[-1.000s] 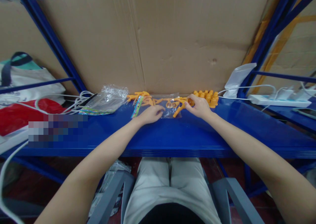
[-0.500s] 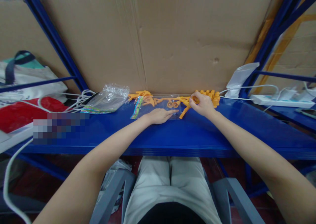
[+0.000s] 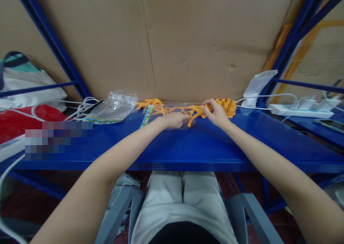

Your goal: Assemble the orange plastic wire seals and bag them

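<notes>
My right hand (image 3: 217,113) pinches an orange plastic piece between thumb and fingers, beside a branching orange plastic part (image 3: 197,114) whose stem points down and left. My left hand (image 3: 174,120) rests at a clear plastic bag (image 3: 184,126), its fingers closed by the stem's end; what they hold is hidden. The bag has a colourful header strip (image 3: 146,115) at its left end. More orange branching parts (image 3: 150,102) with small chains lie beyond the strip. Right behind my right hand stand several upright orange pegs (image 3: 229,108).
The blue table (image 3: 172,147) runs along a cardboard wall (image 3: 188,39). Stacked clear bags (image 3: 111,108) and white cables (image 3: 86,106) lie at left, near a red bag (image 3: 32,116). A white power strip (image 3: 301,110) and a phone (image 3: 331,125) are at right.
My right hand has moved slightly left, and the branching orange part has shifted left with it. My left hand's outstretched fingers have curled in over the round orange pieces on the bag.
</notes>
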The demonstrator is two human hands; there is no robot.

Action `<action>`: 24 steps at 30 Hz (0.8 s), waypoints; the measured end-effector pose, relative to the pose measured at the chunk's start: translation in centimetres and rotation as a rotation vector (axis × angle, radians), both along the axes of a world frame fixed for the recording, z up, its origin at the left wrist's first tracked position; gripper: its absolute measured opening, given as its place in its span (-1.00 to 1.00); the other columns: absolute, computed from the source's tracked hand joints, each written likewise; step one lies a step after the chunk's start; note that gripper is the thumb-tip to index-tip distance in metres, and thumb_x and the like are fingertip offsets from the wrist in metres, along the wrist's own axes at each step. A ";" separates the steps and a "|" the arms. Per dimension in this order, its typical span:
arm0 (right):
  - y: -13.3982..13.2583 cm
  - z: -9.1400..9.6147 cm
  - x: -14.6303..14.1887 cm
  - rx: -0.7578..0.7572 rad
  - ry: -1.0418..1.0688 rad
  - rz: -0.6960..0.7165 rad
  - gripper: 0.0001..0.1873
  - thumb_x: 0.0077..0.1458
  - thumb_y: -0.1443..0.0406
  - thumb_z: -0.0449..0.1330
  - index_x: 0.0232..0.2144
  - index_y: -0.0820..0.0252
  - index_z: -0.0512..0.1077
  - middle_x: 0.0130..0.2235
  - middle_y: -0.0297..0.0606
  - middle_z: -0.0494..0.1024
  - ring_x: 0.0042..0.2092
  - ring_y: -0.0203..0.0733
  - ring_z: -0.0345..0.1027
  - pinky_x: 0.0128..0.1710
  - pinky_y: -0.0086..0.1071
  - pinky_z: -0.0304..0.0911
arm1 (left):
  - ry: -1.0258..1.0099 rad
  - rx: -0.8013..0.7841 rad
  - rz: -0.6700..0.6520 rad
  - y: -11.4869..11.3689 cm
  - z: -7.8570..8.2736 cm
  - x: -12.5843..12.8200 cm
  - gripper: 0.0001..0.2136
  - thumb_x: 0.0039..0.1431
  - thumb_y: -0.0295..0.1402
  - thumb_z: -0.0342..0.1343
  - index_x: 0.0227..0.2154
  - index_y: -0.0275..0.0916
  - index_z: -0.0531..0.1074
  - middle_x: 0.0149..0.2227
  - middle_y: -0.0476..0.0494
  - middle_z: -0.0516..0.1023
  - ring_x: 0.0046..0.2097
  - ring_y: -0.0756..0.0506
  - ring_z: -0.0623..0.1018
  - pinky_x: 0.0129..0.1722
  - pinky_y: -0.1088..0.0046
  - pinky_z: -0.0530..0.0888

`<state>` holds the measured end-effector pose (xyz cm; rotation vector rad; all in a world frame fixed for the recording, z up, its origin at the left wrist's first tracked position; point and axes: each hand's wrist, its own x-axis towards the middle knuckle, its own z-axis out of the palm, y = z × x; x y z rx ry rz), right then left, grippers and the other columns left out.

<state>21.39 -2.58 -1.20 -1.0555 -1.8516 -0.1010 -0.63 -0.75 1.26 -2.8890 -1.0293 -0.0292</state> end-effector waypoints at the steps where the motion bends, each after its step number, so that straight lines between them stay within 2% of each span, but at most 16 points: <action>1: 0.2 -0.1 0.0 -0.010 0.016 0.025 -0.73 0.20 0.07 0.02 -0.27 0.12 0.33 -0.33 -0.25 0.48 -0.34 -0.15 0.35 -0.31 -0.26 0.28 | -0.020 -0.012 -0.011 0.1 0.2 -0.2 -0.76 0.13 -0.47 -0.05 -0.22 -0.20 0.48 -0.23 -0.16 0.59 -0.24 -0.13 0.53 -0.26 0.39 0.36; 4: 0.9 -0.7 -0.1 -0.060 0.061 0.108 -0.66 0.18 0.00 0.06 -0.22 0.12 0.33 -0.33 -0.27 0.45 -0.35 -0.18 0.32 -0.35 -0.29 0.28 | -0.089 -0.055 -0.020 0.3 0.8 -0.6 -0.81 0.04 -0.50 -0.02 -0.33 -0.22 0.46 -0.30 -0.12 0.56 -0.30 -0.08 0.48 -0.30 0.41 0.34; 10: 1.8 -1.6 -0.8 -0.207 0.134 0.267 -0.50 0.03 -0.14 0.19 -0.23 0.13 0.36 -0.36 -0.30 0.46 -0.38 -0.23 0.31 -0.37 -0.31 0.30 | -0.228 -0.059 -0.040 0.1 1.7 -0.2 -0.83 -0.05 -0.48 -0.02 -0.41 -0.24 0.44 -0.42 -0.06 0.49 -0.36 -0.04 0.44 -0.34 0.45 0.33; 15: 2.3 -2.0 -1.8 -0.243 0.258 0.266 -0.54 0.01 -0.11 0.24 -0.28 0.11 0.35 -0.33 -0.26 0.51 -0.32 -0.19 0.39 -0.33 -0.28 0.36 | -0.294 -0.132 -0.037 -0.5 2.2 0.6 -0.85 -0.07 -0.51 -0.04 -0.45 -0.27 0.41 -0.48 -0.03 0.45 -0.41 0.00 0.42 -0.36 0.47 0.33; 19: 2.8 -2.6 -2.5 -0.313 0.374 0.269 -0.63 -0.02 -0.01 0.27 -0.34 0.11 0.32 -0.37 -0.27 0.52 -0.34 -0.18 0.41 -0.31 -0.27 0.37 | -0.373 -0.168 -0.053 -0.4 2.1 1.2 -0.87 -0.06 -0.52 -0.05 -0.45 -0.27 0.39 -0.48 -0.02 0.45 -0.40 0.01 0.43 -0.34 0.48 0.35; 22: 2.6 -2.7 -2.7 -0.427 0.276 0.298 -0.71 -0.07 0.09 0.29 -0.40 0.14 0.36 -0.42 -0.31 0.52 -0.38 -0.19 0.41 -0.35 -0.29 0.35 | -0.406 -0.180 -0.051 -0.4 1.7 1.8 -0.89 -0.03 -0.51 -0.03 -0.44 -0.28 0.37 -0.47 -0.02 0.45 -0.41 0.01 0.44 -0.35 0.46 0.37; 24: 2.2 -2.7 -2.7 -0.474 0.128 0.348 -0.76 -0.08 0.14 0.30 -0.40 0.17 0.43 -0.42 -0.31 0.54 -0.38 -0.18 0.41 -0.34 -0.30 0.34 | -0.382 -0.257 -0.022 -0.6 1.5 1.9 -0.86 -0.01 -0.51 -0.02 -0.37 -0.28 0.38 -0.48 -0.02 0.46 -0.44 0.00 0.45 -0.37 0.45 0.39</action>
